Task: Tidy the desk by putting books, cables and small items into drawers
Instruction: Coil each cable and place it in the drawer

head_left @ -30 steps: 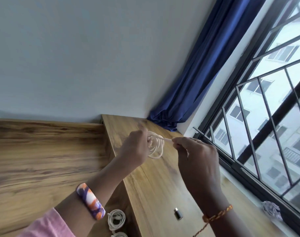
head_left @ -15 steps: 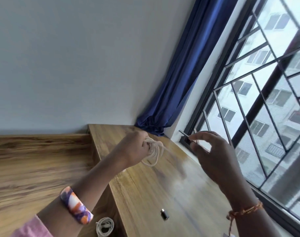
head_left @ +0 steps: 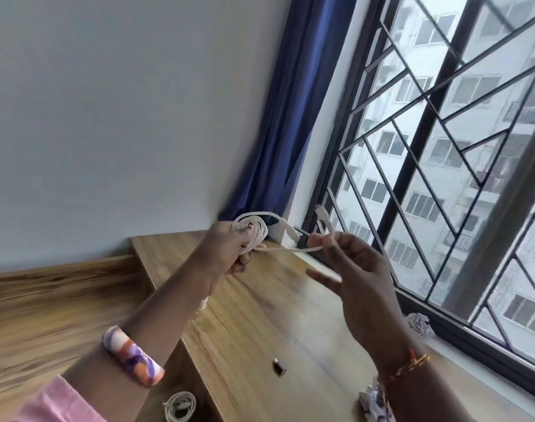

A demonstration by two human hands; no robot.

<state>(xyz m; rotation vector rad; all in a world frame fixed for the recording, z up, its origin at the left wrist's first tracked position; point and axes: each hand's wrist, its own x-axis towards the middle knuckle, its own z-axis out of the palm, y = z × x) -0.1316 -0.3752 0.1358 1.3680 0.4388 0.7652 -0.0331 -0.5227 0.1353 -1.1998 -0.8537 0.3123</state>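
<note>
My left hand (head_left: 229, 249) grips a coil of white cable (head_left: 252, 228) above the far end of the wooden desk (head_left: 260, 324). A loose strand runs from the coil to my right hand (head_left: 354, 275), which pinches it near the plug end between thumb and finger, the other fingers spread. The white plug (head_left: 321, 213) sticks up above that hand. Both hands are raised over the desk, roughly a hand's width apart.
A small dark adapter (head_left: 279, 367) lies on the desk near me. Another coiled white cable (head_left: 181, 405) sits low at the desk's left edge. Crumpled paper (head_left: 418, 324) lies on the window sill. A blue curtain (head_left: 290, 117) and barred window (head_left: 442, 178) close off the right.
The view swung and came closer. My right hand dropped lower and now holds the strand looped with the plug pointing up; the coil in my left hand looks larger.
</note>
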